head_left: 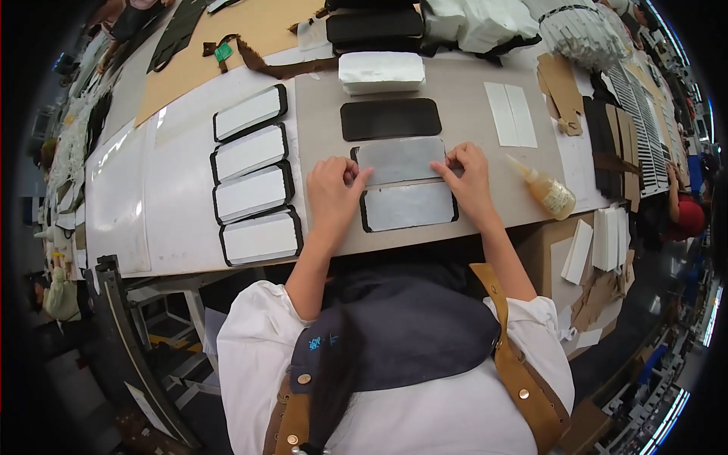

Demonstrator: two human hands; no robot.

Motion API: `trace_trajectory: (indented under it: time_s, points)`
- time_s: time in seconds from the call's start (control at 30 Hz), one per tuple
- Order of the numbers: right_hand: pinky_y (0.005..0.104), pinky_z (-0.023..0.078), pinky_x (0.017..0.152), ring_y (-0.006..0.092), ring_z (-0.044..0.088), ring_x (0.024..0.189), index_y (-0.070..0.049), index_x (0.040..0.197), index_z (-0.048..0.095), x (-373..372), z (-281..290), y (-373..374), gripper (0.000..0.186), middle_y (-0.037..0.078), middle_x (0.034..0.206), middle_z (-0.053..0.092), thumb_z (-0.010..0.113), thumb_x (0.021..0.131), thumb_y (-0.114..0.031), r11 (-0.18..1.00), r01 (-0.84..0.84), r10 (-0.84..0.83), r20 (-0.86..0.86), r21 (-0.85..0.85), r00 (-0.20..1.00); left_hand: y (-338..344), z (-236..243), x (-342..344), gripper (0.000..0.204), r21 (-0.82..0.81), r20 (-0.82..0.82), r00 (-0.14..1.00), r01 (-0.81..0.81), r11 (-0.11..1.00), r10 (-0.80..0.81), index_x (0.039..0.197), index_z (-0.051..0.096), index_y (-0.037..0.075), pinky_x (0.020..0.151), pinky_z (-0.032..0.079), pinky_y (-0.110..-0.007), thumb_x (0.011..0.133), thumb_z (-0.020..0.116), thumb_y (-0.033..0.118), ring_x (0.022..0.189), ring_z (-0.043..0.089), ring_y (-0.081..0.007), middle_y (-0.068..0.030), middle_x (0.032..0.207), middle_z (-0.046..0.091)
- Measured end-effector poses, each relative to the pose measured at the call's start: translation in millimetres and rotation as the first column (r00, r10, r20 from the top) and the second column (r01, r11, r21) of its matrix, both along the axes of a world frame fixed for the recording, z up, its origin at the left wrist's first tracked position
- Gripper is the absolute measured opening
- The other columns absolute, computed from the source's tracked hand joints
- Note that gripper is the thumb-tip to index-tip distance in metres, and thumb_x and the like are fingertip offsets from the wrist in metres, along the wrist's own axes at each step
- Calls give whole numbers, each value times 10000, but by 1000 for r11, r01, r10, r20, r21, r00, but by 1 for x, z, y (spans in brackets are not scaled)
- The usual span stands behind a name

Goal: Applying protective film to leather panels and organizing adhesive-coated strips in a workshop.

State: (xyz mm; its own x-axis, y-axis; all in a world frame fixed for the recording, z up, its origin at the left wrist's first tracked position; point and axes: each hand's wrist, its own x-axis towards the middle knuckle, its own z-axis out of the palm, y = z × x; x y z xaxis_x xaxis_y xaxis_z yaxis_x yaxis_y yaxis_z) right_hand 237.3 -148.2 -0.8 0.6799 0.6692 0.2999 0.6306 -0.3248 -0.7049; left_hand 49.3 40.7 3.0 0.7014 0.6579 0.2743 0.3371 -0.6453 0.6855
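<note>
On the pale surface (464,102), my left grip (332,193) and right grip (470,183) touch opposite ends of a grey panel (402,159); whether either is clamped, I cannot tell.

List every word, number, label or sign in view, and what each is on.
Dark apron: light-blue characters on its left side; I won't copy the wording.
Squeeze bottle, right of the right hand: what looks like print, too small and blurred to read.
Grey panel between the hands: no lettering visible.
</note>
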Motion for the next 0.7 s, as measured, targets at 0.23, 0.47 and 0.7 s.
trace_trajectory:
  time_s: [0.23,0.47,0.7]
  points:
    - [396,404,821,257,525,860,-54,793,618,-1,-1,-1,283,48,877,579,853,813,-212,1000,10,-10,13,-14,1000,-1,0,0,266,34,9,1000,10,999,-10,767,628,91,722,406,-403,804,838,250,730,546,-241,-21,703,586]
    - [395,403,821,254,522,851,-60,789,624,-3,2,2,274,43,876,582,853,813,-209,1000,16,-15,81,-20,997,-1,0,1,260,50,-14,1000,1,999,0,775,630,92,717,402,-402,807,836,247,727,545,-237,-17,710,586]
    - [399,398,824,252,526,854,-65,791,633,-3,0,2,272,39,875,583,854,812,-221,999,19,-16,103,-29,995,-1,0,2,256,65,-16,1000,4,998,-2,780,626,96,725,402,-399,811,832,245,739,545,-236,-14,719,584]
